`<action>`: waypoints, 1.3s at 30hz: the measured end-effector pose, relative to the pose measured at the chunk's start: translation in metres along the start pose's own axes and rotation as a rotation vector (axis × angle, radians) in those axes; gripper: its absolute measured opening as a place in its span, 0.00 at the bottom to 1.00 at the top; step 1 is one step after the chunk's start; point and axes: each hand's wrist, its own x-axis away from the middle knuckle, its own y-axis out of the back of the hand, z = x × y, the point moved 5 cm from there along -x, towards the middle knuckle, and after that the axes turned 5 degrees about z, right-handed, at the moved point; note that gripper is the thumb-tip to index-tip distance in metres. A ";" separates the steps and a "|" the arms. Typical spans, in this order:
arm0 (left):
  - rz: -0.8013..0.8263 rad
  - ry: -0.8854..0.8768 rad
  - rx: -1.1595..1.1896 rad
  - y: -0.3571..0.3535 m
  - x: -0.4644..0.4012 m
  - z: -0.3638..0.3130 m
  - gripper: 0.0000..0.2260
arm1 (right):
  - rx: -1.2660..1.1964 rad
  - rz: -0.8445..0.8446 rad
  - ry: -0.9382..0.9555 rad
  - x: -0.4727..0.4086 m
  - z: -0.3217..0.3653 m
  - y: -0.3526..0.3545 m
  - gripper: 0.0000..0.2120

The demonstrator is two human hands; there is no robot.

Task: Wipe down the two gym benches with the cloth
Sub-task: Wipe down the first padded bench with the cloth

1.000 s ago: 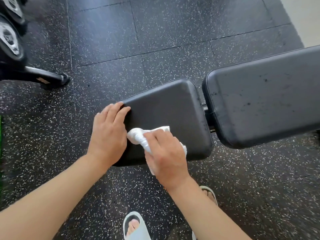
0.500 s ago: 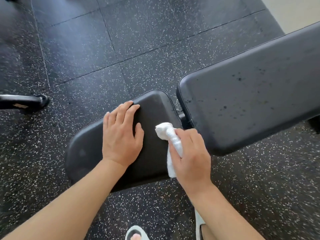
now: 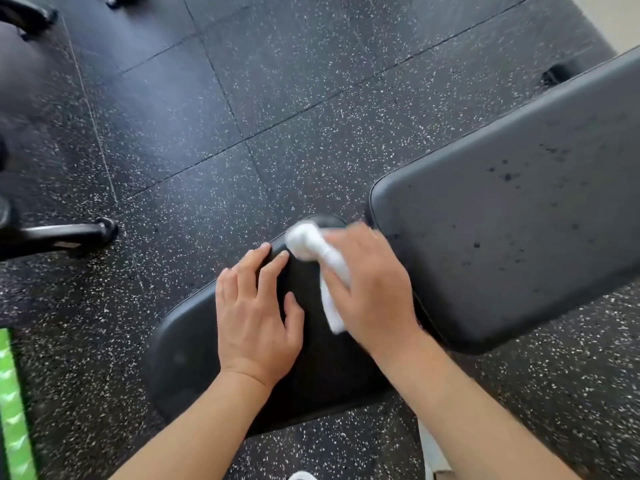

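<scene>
Entering from the bottom edge, two bare forearms, and between them a sliver of pale footwear (image 3: 302,475) on the floor. Resting flat on the black seat pad (image 3: 180,358), the left hand (image 3: 258,313), fingers straight and spread a little, fingertips near the pad's far edge, thumb lying out to the side; holding nothing. Just beside it, the right hand (image 3: 372,289), fingers curled round a white cloth (image 3: 313,247), bunched and blurred at its far end, pressed on the far narrow end of the seat pad. Hanging out below the palm, a tail of the same cloth, lying on the pad between the two hands. Cloth almost touching the left fingertips. Immediately right of the right hand, the larger back pad (image 3: 519,220), dark grey, raised above the seat pad and running off toward the upper right corner, dotted with small dark specks. Between the two pads, a narrow gap, mostly hidden by the right hand. Under everything, black rubber floor tiles (image 3: 277,98) flecked white, with seams crossing diagonally. At the left edge, a bright green strip (image 3: 14,403) low down, and farther up a black metal foot (image 3: 69,233) of other equipment with a rounded end cap. At the far top left, another dark frame piece (image 3: 27,12), partly cut off. At the top right corner, a pale patch of floor (image 3: 616,19).
</scene>
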 end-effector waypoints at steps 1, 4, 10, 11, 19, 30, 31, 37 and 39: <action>-0.002 -0.002 -0.005 0.000 0.000 0.001 0.24 | -0.024 0.009 0.002 0.027 -0.005 0.006 0.13; 0.002 0.005 -0.016 -0.003 0.001 0.003 0.23 | -0.047 -0.008 0.012 0.087 -0.016 0.016 0.14; 0.013 0.007 -0.022 -0.005 0.000 0.004 0.24 | 0.040 -0.033 0.021 0.044 -0.009 -0.002 0.12; 0.013 0.008 -0.023 -0.005 -0.001 0.004 0.24 | 0.055 -0.047 0.007 0.024 -0.005 -0.006 0.12; 0.032 0.006 -0.023 -0.006 -0.002 0.005 0.24 | 0.145 0.029 -0.036 -0.096 0.018 -0.030 0.04; 0.056 0.011 -0.026 -0.007 -0.001 0.007 0.25 | 0.038 0.107 0.139 0.029 -0.013 0.003 0.14; 0.059 0.011 -0.028 -0.007 -0.001 0.008 0.25 | 0.051 0.114 0.139 0.027 -0.013 0.003 0.14; 0.076 0.016 0.023 -0.007 0.000 0.009 0.26 | 0.104 0.106 0.043 -0.029 0.002 -0.006 0.13; 0.073 0.012 0.073 -0.005 0.001 0.011 0.25 | 0.145 0.090 -0.010 -0.052 0.011 -0.011 0.11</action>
